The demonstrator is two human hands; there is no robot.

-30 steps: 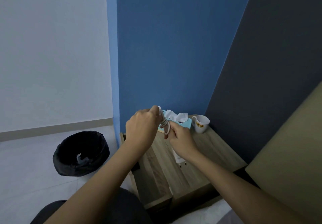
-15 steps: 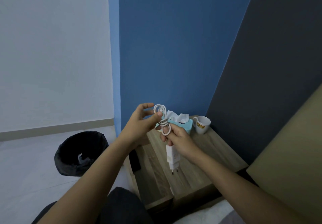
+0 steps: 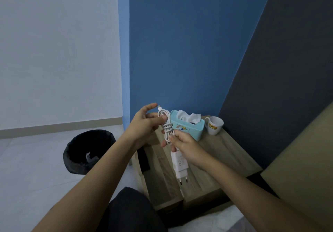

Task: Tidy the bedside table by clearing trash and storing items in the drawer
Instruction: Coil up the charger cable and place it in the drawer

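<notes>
A white phone charger (image 3: 180, 166) hangs plug-down above the wooden bedside table (image 3: 225, 161), its white cable (image 3: 166, 123) wound into a tight bundle. My right hand (image 3: 183, 146) grips the lower end of the bundle, just above the adapter. My left hand (image 3: 146, 123) pinches the upper loops between thumb and fingers, with the other fingers spread. A dark gap (image 3: 144, 157) shows at the table's left side; whether it is the drawer I cannot tell.
A light blue tissue box (image 3: 189, 128) and a white mug (image 3: 214, 125) stand at the back of the table. A black-lined bin (image 3: 88, 150) sits on the floor to the left. The blue wall is behind, the bed edge (image 3: 297, 168) at right.
The cable bundle has been wrapped tight and lifted slightly. My left hand has loosened from a fist to a pinch at the top loops. The adapter now hangs free below my right hand.
</notes>
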